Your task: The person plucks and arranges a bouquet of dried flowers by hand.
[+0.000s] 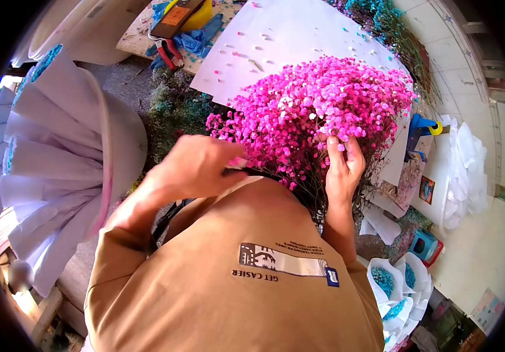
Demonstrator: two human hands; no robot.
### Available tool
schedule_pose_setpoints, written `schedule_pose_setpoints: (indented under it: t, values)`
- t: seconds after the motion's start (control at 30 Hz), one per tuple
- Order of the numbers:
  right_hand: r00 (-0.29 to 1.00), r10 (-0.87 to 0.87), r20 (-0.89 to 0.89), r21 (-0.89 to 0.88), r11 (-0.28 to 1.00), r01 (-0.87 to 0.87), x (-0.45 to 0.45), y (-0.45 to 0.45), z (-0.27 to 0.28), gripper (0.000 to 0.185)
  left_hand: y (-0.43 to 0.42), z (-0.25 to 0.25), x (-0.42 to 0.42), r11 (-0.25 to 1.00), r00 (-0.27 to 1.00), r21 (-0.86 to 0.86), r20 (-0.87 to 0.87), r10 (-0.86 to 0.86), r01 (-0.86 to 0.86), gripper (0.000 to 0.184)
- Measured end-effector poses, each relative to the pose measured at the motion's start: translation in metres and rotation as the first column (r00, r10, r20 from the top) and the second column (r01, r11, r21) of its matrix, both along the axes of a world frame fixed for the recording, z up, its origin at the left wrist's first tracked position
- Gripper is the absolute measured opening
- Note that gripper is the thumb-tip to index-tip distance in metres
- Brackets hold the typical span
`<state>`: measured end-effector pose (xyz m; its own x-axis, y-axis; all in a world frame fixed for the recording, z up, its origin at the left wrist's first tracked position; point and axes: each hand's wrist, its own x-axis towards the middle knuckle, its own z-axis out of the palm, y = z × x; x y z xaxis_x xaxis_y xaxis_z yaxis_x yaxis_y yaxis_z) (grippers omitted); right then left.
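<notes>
A big bunch of pink baby's breath point(311, 108) with some paler blooms lies in front of my chest, over white paper sheets point(299, 29) dotted with loose petals. At the bunch's left edge, my left hand point(197, 167) is closed in a pinch, slightly blurred. A small pink bit shows at its fingertips, too small to name. My right hand point(344, 167) reaches into the near right side of the bunch, thumb and fingers pinched on a pink sprig. The lower stems are partly hidden behind my hands and shirt.
Red-handled pruning shears point(167, 51) and blue gloves point(202, 38) lie at the back left. A large white tub point(126, 129) of paper-wrapped bunches stands left. Blue wrapped bouquets point(396, 281) are at lower right; a blue tool point(419, 130) sits right. Dark green stems point(176, 108) lie left of the paper.
</notes>
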<state>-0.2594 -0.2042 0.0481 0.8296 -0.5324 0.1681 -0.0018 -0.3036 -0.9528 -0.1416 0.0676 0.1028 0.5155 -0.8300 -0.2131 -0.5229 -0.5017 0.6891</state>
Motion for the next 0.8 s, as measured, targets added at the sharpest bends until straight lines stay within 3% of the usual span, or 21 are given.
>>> schedule_pose_setpoints:
  t: [0.07,0.1,0.13,0.2,0.27,0.33,0.37,0.47,0.5,0.57,0.63,0.73,0.8]
  values:
    - [1.000,-0.001,0.006,0.007,1.000,0.001,0.003,0.001,0.006,0.014,0.026,-0.001,0.007,0.991,0.978,0.135,0.207,-0.028,-0.001,0.042]
    - [1.000,0.000,0.006,0.038,0.999,0.000,0.004,0.001,0.005,0.014,0.026,0.012,0.011,0.922,0.981,0.386,0.188,-0.055,-0.023,0.053]
    - [1.000,0.001,0.007,0.071,0.997,-0.002,0.004,0.001,0.003,0.014,0.039,-0.001,0.008,0.961,0.937,0.267,0.349,-0.030,-0.069,0.058]
    - [1.000,0.022,0.017,0.131,0.991,-0.024,0.003,0.000,-0.004,0.015,0.037,0.003,0.009,0.996,0.897,0.060,0.440,0.027,-0.059,0.050]
    - [1.000,0.006,0.008,0.145,0.989,-0.007,0.004,0.003,-0.004,0.016,0.013,0.018,0.013,0.995,0.931,-0.099,0.364,0.027,0.010,0.033]
    - [1.000,0.002,-0.025,0.104,0.995,0.001,0.003,0.005,-0.003,0.017,-0.019,0.014,0.011,0.926,0.937,-0.374,0.339,0.082,0.054,0.016]
    - [0.998,-0.004,-0.057,0.058,0.998,0.008,0.002,0.005,-0.001,0.018,-0.037,0.008,0.009,0.902,0.902,-0.425,0.416,0.118,0.078,0.011]
    - [0.999,0.006,-0.044,0.030,1.000,-0.005,-0.002,0.003,-0.003,0.021,-0.081,-0.010,0.018,0.904,0.796,-0.392,0.596,0.108,0.170,0.005]
    - [0.998,-0.008,-0.061,-0.069,0.998,0.003,-0.002,0.006,0.007,0.024,-0.087,-0.016,0.022,0.899,0.794,-0.403,0.597,0.113,0.175,0.005]
    - [0.996,-0.004,-0.090,-0.112,0.994,-0.006,-0.005,0.003,-0.002,0.026,-0.096,-0.024,0.030,0.919,0.720,-0.292,0.694,0.014,0.264,0.008]
    - [0.988,-0.004,-0.152,-0.155,0.988,-0.020,-0.007,0.006,-0.004,0.025,-0.096,-0.025,0.032,0.904,0.701,-0.292,0.713,-0.012,0.313,0.010]
    - [0.991,0.002,-0.136,-0.360,0.932,-0.051,-0.002,0.013,0.002,0.026,-0.091,-0.022,0.033,0.894,0.665,-0.252,0.744,-0.068,0.372,0.013]
    - [0.993,-0.017,-0.120,-0.307,0.952,-0.020,-0.002,0.014,0.001,0.027,-0.087,-0.018,0.033,0.905,0.642,-0.209,0.762,-0.087,0.370,0.008]
